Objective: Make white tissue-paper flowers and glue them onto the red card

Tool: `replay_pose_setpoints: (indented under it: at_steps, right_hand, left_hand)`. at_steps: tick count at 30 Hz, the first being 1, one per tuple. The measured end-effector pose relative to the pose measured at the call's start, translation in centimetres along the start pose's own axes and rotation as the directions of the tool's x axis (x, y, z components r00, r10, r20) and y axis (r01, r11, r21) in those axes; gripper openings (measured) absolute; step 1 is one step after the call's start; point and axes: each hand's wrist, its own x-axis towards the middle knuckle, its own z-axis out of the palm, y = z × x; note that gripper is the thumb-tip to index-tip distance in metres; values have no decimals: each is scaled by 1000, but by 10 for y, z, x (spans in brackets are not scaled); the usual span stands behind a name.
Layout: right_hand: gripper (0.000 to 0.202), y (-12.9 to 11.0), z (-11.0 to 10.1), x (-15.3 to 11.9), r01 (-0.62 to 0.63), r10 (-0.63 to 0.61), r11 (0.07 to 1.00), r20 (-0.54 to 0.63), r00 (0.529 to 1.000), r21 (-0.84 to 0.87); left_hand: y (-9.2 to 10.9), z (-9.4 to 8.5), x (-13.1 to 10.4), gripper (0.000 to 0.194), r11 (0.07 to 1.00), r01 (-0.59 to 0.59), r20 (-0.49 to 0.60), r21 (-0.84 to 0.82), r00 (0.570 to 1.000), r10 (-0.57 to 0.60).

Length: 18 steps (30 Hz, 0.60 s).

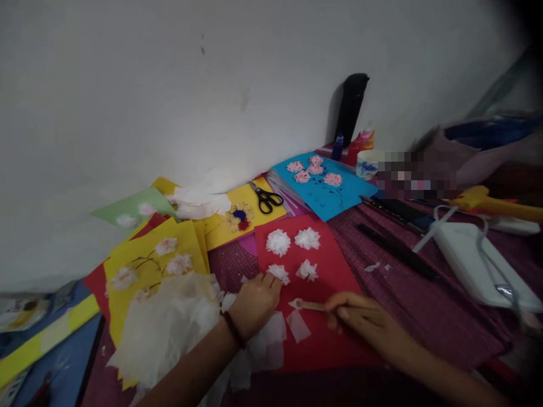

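My left hand rests on the left edge of a red paper sheet, its fingertips touching a white tissue flower. Three more white tissue flowers lie on the sheet: a large one, another and a smaller one. My right hand grips a thin wooden stick whose tip carries a small white tissue scrap. Loose tissue squares lie on the red sheet between my hands.
A crumpled tissue pile covers a yellow flower card at left. Black scissors lie on yellow paper. A blue flower card, paint bottles, a cup, a white device and a yellow glue gun sit at right.
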Motion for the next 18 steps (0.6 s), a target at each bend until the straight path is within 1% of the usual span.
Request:
replay_pose_setpoints:
  at_steps: [3, 5, 7, 9, 11, 13, 14, 17, 18]
  right_hand:
    - [22, -6, 6, 3, 56, -46, 988, 69, 997, -144]
    - [20, -8, 10, 7, 154, -126, 956, 124, 984, -251]
    - [20, -11, 13, 13, 259, -201, 895, 188, 961, -364]
    - [20, -15, 15, 19, 313, -210, 829, 260, 942, -464]
    - [22, -19, 17, 24, 320, -173, 779, 307, 936, -539]
    - [23, -22, 17, 26, 321, -146, 746, 327, 934, -584]
    - [24, -23, 16, 26, 330, -156, 737, 326, 932, -590]
    - [27, -19, 10, 20, 381, -265, 733, 280, 923, -563]
    - [29, -17, 8, 18, 397, -308, 732, 251, 918, -553]
  left_hand:
    - [-9, 4, 1, 16, 998, 42, -27, -45, 999, -44]
    - [-16, 6, 4, 16, 992, 66, -52, -112, 996, -72]
    - [-24, 6, 10, 15, 976, 74, -66, -206, 994, -89]
    - [-32, 6, 17, 17, 949, 69, -66, -307, 993, -93]
    - [-39, 6, 23, 18, 918, 62, -61, -392, 994, -94]
    - [-43, 5, 25, 17, 888, 61, -60, -457, 993, -99]
    - [-44, 5, 25, 15, 874, 59, -60, -482, 993, -100]
    - [-44, 5, 18, 8, 843, 44, -48, -536, 995, -82]
    - [-43, 6, 16, 12, 848, 23, -50, -530, 997, -59]
